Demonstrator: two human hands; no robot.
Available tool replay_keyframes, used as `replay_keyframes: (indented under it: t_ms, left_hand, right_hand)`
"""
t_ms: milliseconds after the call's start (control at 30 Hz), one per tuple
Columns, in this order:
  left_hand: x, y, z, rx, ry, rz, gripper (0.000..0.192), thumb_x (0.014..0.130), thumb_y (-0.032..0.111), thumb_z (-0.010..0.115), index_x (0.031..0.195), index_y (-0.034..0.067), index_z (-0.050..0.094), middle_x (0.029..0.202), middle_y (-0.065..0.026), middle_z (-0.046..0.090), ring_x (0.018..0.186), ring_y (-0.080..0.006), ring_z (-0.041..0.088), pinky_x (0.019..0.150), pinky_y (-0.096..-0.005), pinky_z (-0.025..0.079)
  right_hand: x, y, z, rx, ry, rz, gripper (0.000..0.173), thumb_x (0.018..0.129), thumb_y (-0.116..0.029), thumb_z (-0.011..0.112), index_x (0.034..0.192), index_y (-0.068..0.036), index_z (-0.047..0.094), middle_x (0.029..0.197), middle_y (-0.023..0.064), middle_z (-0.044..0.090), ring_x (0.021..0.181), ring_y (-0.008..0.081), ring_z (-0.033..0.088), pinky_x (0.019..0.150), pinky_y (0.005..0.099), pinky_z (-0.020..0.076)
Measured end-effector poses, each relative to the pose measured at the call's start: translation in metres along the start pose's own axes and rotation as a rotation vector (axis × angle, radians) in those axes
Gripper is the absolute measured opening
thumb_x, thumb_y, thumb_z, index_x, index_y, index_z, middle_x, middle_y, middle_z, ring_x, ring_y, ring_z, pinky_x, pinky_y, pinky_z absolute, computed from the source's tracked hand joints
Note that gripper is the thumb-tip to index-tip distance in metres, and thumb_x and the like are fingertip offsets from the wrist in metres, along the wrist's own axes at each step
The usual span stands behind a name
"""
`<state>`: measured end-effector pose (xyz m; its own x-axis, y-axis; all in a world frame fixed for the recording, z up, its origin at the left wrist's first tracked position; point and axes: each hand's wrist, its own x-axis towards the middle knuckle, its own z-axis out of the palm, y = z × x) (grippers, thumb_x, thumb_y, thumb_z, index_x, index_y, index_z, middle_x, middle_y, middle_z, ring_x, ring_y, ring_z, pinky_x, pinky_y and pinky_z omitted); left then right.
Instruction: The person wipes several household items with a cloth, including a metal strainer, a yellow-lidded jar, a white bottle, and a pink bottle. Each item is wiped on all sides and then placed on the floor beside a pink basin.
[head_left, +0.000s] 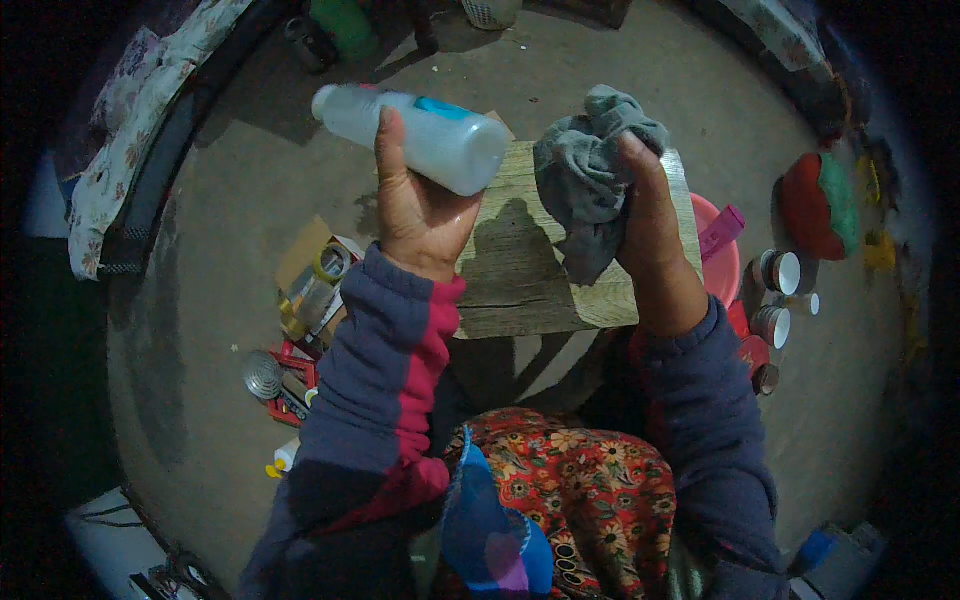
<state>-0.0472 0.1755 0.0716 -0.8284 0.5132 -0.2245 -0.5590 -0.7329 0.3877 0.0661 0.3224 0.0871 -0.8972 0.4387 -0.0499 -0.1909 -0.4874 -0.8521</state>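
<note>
My left hand (427, 202) holds a translucent white plastic bottle (435, 131) on its side, cap to the left, with a blue patch on its wall. In my right hand (652, 217) is a bunched grey cloth (589, 165), one end hanging down. The bottle and the cloth are apart. Both hands are above a small wood-grain table (517, 300), on which shadows fall.
A pink basin (716, 262) with a magenta packet (721, 231) stands right of the table, near several white-topped containers (772, 326). Left of it lie a cardboard box (304, 259) with tape rolls and a metal shower-head-like disc (263, 375). A red-green bundle (817, 206) lies far right.
</note>
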Motion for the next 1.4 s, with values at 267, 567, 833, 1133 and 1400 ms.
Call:
replay_keyframes:
  t_ms: [267, 567, 833, 1133, 1400]
  left_hand:
    - [-0.009, -0.011, 0.004, -0.037, -0.036, -0.060, 0.055, 0.084, 0.051, 0.065, 0.116, 0.008, 0.051, 0.105, -0.0098, 0.060, 0.104, -0.0253, 0.059, 0.093, -0.0426, 0.049]
    - [-0.007, -0.009, -0.003, 0.062, -0.054, -0.121, 0.065, 0.086, 0.059, 0.056, 0.117, 0.002, 0.050, 0.111, -0.0137, 0.059, 0.106, -0.0294, 0.057, 0.098, -0.0426, 0.044]
    - [-0.004, -0.020, -0.012, 0.599, 0.032, 0.237, 0.061, 0.085, 0.047, 0.067, 0.126, 0.009, 0.043, 0.118, -0.0057, 0.052, 0.107, -0.0220, 0.054, 0.092, -0.0393, 0.045]
    - [-0.014, -0.026, -0.006, 0.419, -0.345, 0.167, 0.044, 0.095, 0.028, 0.054, 0.131, 0.003, 0.043, 0.123, -0.0096, 0.054, 0.114, -0.0239, 0.052, 0.102, -0.0407, 0.037]
    - [-0.012, -0.015, -0.008, 0.471, -0.394, 0.088, 0.065, 0.089, 0.042, 0.060, 0.132, -0.002, 0.040, 0.122, -0.0181, 0.055, 0.112, -0.0285, 0.056, 0.095, -0.0413, 0.047]
  right_hand:
    - [0.000, 0.021, 0.014, -0.676, -0.063, -0.779, 0.041, 0.081, -0.010, 0.061, 0.119, -0.010, 0.046, 0.106, 0.0130, 0.056, 0.095, 0.0310, 0.056, 0.085, 0.0382, 0.0457]
    - [-0.008, 0.043, 0.020, -1.063, -0.346, -0.871, 0.036, 0.066, -0.017, 0.069, 0.099, -0.011, 0.058, 0.101, 0.0113, 0.058, 0.091, 0.0351, 0.056, 0.079, 0.0425, 0.0449]
    - [-0.008, 0.025, 0.002, -0.572, -0.055, -0.571, 0.050, 0.069, -0.014, 0.073, 0.114, -0.005, 0.052, 0.107, 0.0149, 0.054, 0.097, 0.0323, 0.054, 0.087, 0.0380, 0.0431]
    - [0.004, 0.018, -0.002, -0.775, -0.200, -0.405, 0.077, 0.064, -0.015, 0.082, 0.130, -0.003, 0.044, 0.118, 0.0119, 0.057, 0.112, 0.0250, 0.054, 0.099, 0.0352, 0.0392]
    - [-0.007, 0.024, 0.003, -0.366, -0.289, 0.059, 0.079, 0.065, -0.014, 0.081, 0.132, -0.003, 0.041, 0.119, 0.0068, 0.055, 0.112, 0.0163, 0.050, 0.097, 0.0316, 0.0399]
